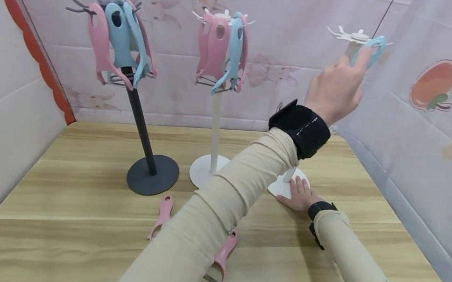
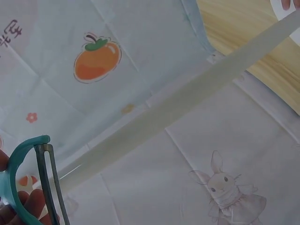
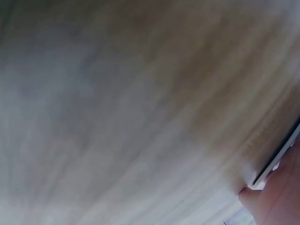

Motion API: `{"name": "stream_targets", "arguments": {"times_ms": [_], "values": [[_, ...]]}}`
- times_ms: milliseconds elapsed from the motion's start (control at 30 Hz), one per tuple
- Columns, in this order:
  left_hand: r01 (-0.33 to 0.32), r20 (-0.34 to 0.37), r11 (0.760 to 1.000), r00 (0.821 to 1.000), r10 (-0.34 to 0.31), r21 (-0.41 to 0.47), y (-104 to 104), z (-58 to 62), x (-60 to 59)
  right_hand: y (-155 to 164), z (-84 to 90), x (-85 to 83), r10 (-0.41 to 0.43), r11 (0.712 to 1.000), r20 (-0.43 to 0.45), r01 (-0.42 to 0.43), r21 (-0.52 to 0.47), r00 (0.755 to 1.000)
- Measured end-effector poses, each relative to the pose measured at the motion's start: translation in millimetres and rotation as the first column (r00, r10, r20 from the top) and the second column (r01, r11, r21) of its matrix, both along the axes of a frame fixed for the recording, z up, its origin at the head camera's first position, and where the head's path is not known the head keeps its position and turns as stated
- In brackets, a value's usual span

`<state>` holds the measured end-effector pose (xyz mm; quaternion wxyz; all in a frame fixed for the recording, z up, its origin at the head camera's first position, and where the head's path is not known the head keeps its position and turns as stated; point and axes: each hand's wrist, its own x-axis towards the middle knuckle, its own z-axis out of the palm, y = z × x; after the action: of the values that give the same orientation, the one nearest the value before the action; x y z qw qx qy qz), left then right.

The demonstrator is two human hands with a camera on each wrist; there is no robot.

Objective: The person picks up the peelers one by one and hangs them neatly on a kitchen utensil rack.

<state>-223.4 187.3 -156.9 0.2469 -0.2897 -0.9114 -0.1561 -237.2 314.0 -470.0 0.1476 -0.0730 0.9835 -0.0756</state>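
Note:
A white stand at the right has a hook crown (image 1: pixel 359 36) on top and a round base (image 1: pixel 281 188) on the wooden table. My left hand (image 1: pixel 335 91) is raised to the crown and pinches a blue peeler (image 1: pixel 376 47) against it. In the left wrist view the peeler's teal head and blade (image 2: pixel 23 161) show between my fingertips (image 2: pixel 33 204), with the stand's pole (image 2: pixel 187 101) behind. My right hand (image 1: pixel 299 197) lies flat on the base, fingers straight. The right wrist view shows only blurred table, the base's edge (image 3: pixel 277 157) and part of my right hand (image 3: pixel 276 197).
A black stand (image 1: pixel 152 174) at the left and a white stand (image 1: pixel 207 169) in the middle each carry several pink and blue peelers. Two pink peelers (image 1: pixel 162 215) (image 1: pixel 222 258) lie on the table (image 1: pixel 73 216) near my left sleeve. Fabric walls close in behind and to both sides.

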Motion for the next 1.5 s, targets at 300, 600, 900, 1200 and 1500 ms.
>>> {"name": "stream_targets", "arguments": {"times_ms": [300,600,900,1200,1500], "values": [[0.024,-0.046,1.0,0.999,-0.023,0.016,5.2,-13.0,0.7,3.5,0.5,7.7,-0.031,0.999,0.019,0.032,-0.034,0.999],[0.175,-0.126,0.97,0.98,-0.155,0.17,-15.3,-45.3,6.4,2.2,-4.8,5.2,-0.008,0.999,-0.026,0.007,-0.033,1.0],[0.424,-0.102,0.853,0.905,-0.413,0.305,-63.9,-98.3,23.3,-5.1,-2.3,2.1,-0.021,0.999,0.045,0.023,-0.047,0.999],[0.346,0.277,0.937,0.906,-0.321,-0.049,-114.3,-151.2,36.7,-6.3,-2.4,-1.9,-0.014,1.0,0.013,0.015,-0.017,1.0],[0.223,0.568,0.92,0.823,-0.001,-0.321,-152.3,-189.6,41.5,-5.8,1.6,-0.8,-0.035,0.997,0.049,0.038,-0.061,0.998]]}}
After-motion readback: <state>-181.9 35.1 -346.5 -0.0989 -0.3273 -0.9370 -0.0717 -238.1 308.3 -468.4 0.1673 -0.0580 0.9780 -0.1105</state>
